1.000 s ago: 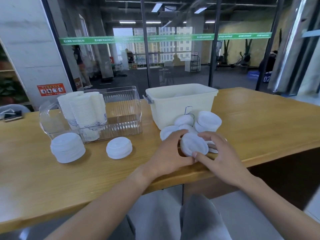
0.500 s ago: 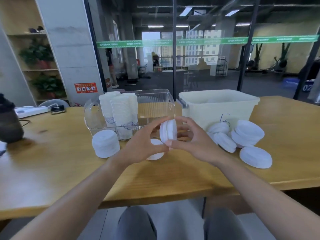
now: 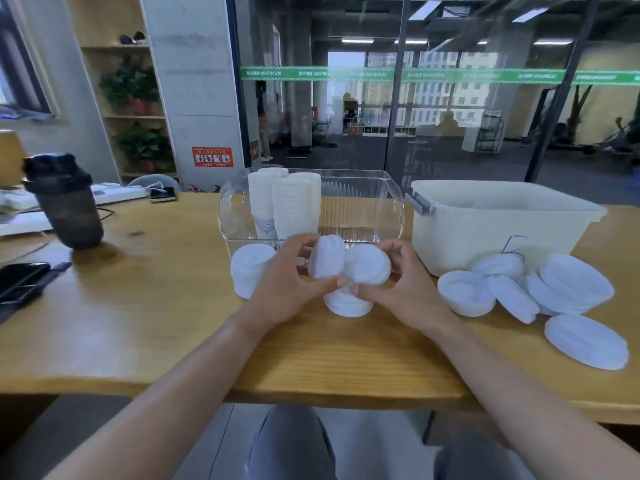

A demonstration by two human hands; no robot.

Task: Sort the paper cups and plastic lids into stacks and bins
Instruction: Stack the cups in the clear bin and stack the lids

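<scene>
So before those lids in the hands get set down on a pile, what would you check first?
1. Left hand grips its lids: ok.
2. Right hand grips its lid: ok.
3. The two held lots are lined up to nest: not ok, they sit at different angles.
4. Short stack beneath the hands is free to take more: ok.
5. Tall stack on the left stands straight: ok.
6. Loose lids on the right are sorted: not ok, they overlap untidily.

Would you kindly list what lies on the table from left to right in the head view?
Black phone → dark shaker bottle → stacked paper cups → cream bin → flat lid.
</scene>
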